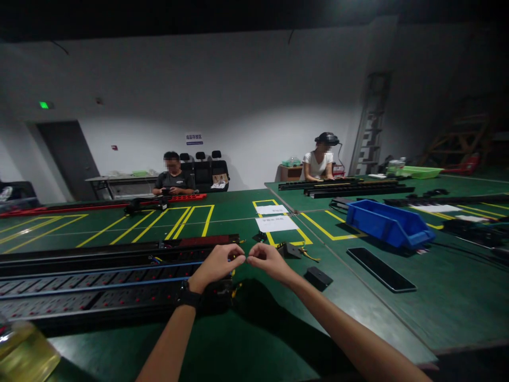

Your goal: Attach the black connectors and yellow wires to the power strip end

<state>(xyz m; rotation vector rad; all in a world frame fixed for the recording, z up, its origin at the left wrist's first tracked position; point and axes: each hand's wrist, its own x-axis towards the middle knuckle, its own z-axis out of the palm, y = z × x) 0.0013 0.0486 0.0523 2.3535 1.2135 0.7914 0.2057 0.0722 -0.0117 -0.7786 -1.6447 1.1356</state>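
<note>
Left hand [217, 265] and right hand [267, 260] meet fingertip to fingertip, both pinched narrow above the green table [246, 339]; pinched item too small to tell. Long black power strip [99, 286] lies left, just beside left hand.

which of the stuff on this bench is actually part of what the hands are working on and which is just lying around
In hand or at the hands:
left hand and right hand, fingertips pinched together; what they pinch is too small to tell
long black power strip under the left hand

Lying about:
blue bin
white sheets
small black block
flat black panel
</note>
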